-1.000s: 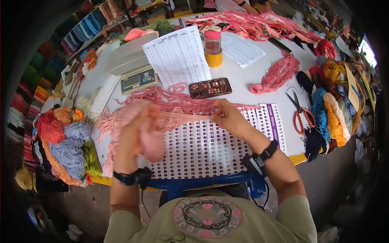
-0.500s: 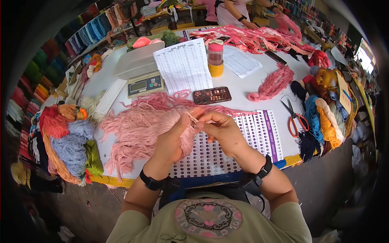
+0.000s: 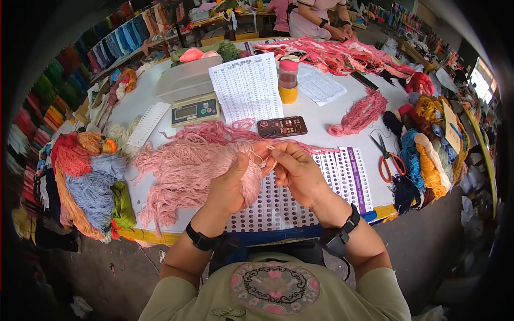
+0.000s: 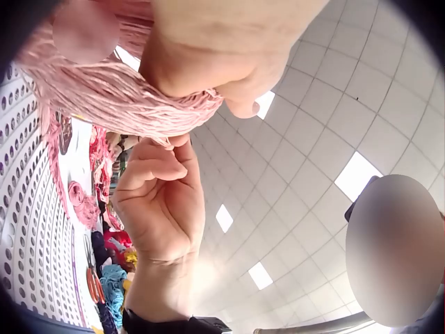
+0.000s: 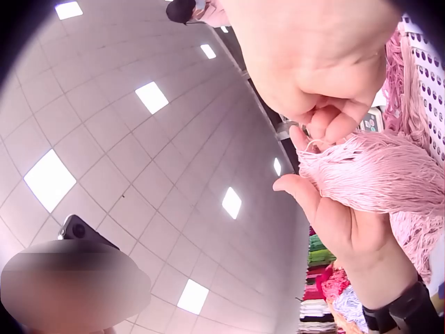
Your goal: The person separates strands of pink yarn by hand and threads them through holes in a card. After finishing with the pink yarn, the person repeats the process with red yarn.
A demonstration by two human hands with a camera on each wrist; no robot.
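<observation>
A thick skein of pale pink yarn [image 3: 182,163] spreads leftward over the table, its looped right end raised toward me. My left hand [image 3: 227,188] holds that end, thumb on the near side and fingers passing behind the yarn. Close on its right, my right hand [image 3: 302,174] pinches a thin pale strand [image 3: 262,155] at the tip of the skein. From the right wrist view, the strand makes a small loop by the fingertips, above the left thumb [image 5: 295,188]. Darker pink yarn [image 3: 209,131] lies behind the skein.
A white board with rows of holes [image 3: 284,206] lies under my hands. Behind stand a digital scale [image 3: 195,111], a printed sheet [image 3: 249,88] and a pink-lidded jar [image 3: 288,80]; a phone [image 3: 282,127] lies nearer. Orange-handled scissors [image 3: 391,160] and coloured yarn heaps [image 3: 428,155] are rightward. Another person [image 3: 316,18] works across the table.
My left hand has swung right with the skein, which now lies stretched out leftward. My right hand has shifted slightly toward me, to the skein's tip. The far person's raised pink yarn has come down.
</observation>
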